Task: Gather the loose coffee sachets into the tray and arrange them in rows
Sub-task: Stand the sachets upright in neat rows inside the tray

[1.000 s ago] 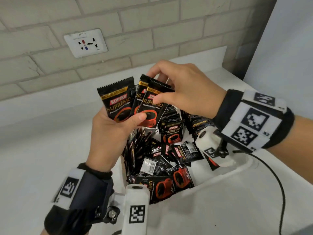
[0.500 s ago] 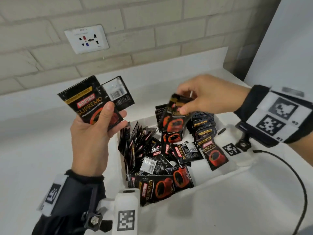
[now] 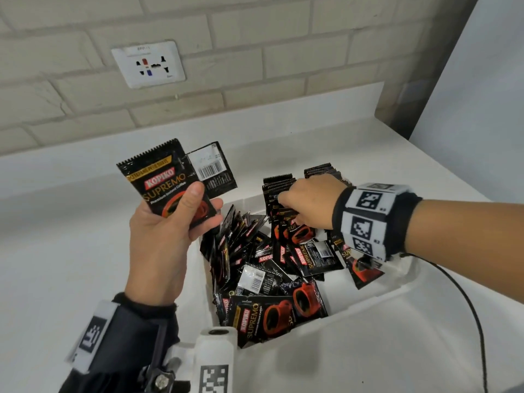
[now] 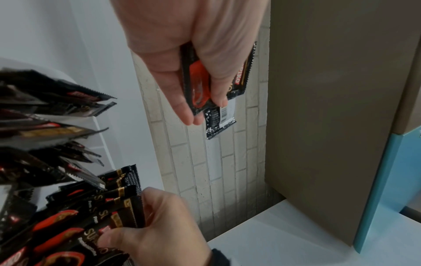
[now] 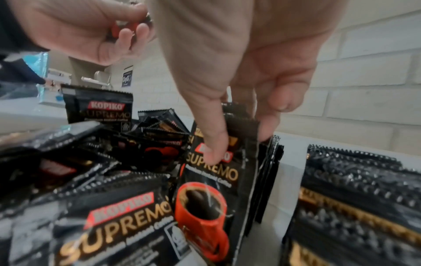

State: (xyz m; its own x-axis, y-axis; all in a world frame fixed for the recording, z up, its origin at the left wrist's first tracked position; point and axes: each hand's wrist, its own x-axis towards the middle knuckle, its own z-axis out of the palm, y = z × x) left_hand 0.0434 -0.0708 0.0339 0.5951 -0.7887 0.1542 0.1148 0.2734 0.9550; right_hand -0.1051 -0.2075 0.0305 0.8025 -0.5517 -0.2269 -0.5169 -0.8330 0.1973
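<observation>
My left hand (image 3: 198,205) is raised over the counter left of the white tray (image 3: 354,304). It grips two black Kopiko sachets: one face forward (image 3: 161,180), one with its barcode side showing (image 3: 212,165). In the left wrist view the same pair (image 4: 198,86) sits between thumb and fingers. My right hand (image 3: 292,205) is down at the tray's back, pinching a sachet (image 5: 218,180) against an upright row (image 3: 279,182). A second upright row (image 3: 320,168) stands just right of it. Several loose sachets (image 3: 255,265) lie jumbled across the tray's left and front.
The tray sits on a white counter (image 3: 71,265) against a brick wall with a socket (image 3: 149,63). A black cable (image 3: 467,302) runs over the counter right of the tray. A pale panel (image 3: 482,109) closes the right side.
My right hand took a sachet from the bunch in my left hand and carried it down to the upright row at the tray's back. My left hand drew away leftward, keeping two sachets.
</observation>
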